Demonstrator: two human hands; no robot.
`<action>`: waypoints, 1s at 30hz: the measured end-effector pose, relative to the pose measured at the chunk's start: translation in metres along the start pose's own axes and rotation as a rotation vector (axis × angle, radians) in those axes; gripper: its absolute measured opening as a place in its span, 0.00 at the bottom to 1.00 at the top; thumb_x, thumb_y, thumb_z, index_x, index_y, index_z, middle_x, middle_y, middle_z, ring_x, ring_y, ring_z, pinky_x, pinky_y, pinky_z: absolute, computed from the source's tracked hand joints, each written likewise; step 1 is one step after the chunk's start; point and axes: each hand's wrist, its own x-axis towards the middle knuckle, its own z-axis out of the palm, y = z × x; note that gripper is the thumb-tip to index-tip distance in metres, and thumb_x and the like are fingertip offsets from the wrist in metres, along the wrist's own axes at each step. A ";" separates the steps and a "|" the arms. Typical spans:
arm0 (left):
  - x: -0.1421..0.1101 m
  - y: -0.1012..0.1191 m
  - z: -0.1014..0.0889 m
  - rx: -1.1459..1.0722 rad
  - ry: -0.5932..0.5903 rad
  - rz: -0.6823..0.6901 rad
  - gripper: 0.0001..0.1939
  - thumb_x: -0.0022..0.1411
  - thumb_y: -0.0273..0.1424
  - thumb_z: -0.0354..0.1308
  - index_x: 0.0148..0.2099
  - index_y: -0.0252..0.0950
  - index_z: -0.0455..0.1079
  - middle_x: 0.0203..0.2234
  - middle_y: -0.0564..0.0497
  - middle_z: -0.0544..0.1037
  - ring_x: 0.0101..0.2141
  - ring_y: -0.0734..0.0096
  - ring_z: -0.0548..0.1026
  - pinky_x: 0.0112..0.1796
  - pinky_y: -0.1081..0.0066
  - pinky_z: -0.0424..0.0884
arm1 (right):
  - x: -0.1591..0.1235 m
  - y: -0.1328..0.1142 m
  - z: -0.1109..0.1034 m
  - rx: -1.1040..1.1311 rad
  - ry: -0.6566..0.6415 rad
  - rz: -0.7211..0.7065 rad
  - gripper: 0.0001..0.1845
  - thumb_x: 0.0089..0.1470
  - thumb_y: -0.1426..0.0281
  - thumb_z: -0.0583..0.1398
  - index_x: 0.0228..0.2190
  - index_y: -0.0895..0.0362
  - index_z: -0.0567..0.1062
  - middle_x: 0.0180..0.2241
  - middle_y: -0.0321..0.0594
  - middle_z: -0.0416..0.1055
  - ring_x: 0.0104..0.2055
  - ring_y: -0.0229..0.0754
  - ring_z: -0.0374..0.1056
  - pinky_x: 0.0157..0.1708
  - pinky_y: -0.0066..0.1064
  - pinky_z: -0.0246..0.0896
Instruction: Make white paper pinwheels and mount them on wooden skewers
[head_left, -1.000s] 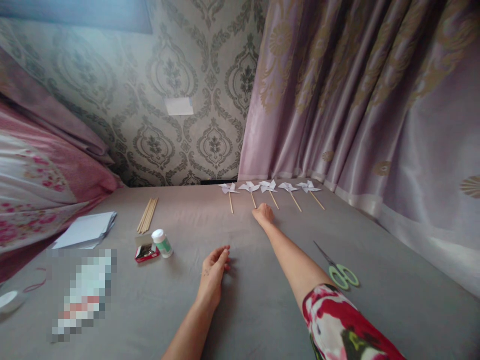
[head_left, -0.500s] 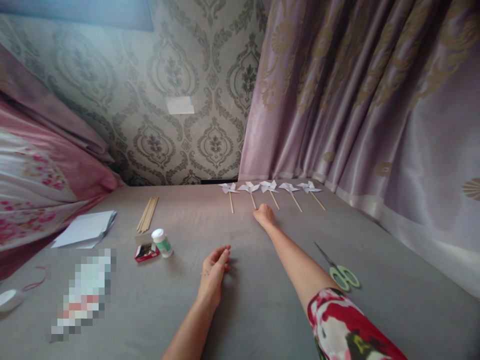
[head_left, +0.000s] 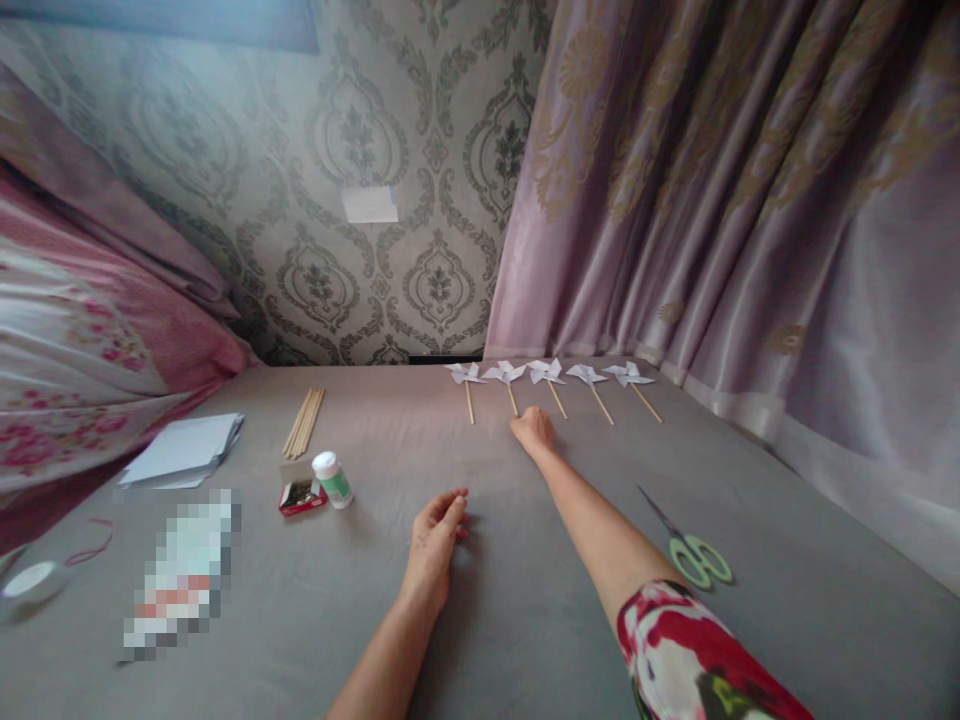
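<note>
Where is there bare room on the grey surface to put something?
Bare: between the wooden sticks and leftmost pinwheel, and right of the scissors. Crowded: the pinwheel row by the right hand, and around the bottle and red box.

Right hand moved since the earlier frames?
No. Against the lilac curtain, the right hand shows no clear shift; only the whole view slid slightly.

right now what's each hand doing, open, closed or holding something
Left hand: partly open, nothing visible in it.
Right hand: curled at the stick of the second pinwheel from the left; grip cannot be told.
</note>
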 end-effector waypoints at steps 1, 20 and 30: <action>0.000 -0.001 0.000 0.006 0.000 0.002 0.26 0.41 0.45 0.64 0.39 0.31 0.76 0.30 0.45 0.76 0.28 0.72 0.69 0.26 0.75 0.63 | -0.001 -0.001 0.000 0.000 0.008 -0.006 0.17 0.56 0.67 0.55 0.41 0.64 0.77 0.42 0.60 0.74 0.46 0.53 0.72 0.42 0.36 0.65; -0.005 -0.001 0.006 -0.049 0.013 -0.020 0.18 0.47 0.39 0.62 0.37 0.31 0.76 0.25 0.49 0.74 0.23 0.77 0.66 0.24 0.77 0.62 | -0.024 -0.061 0.031 -0.040 -0.083 -0.211 0.18 0.54 0.66 0.55 0.41 0.62 0.77 0.42 0.58 0.75 0.46 0.52 0.72 0.42 0.35 0.64; -0.006 0.001 0.008 -0.083 0.013 -0.055 0.08 0.52 0.29 0.58 0.34 0.30 0.75 0.21 0.51 0.71 0.23 0.78 0.65 0.22 0.79 0.60 | -0.036 -0.038 0.027 -0.075 -0.112 -0.318 0.21 0.55 0.61 0.52 0.39 0.61 0.79 0.38 0.57 0.76 0.44 0.53 0.72 0.37 0.34 0.64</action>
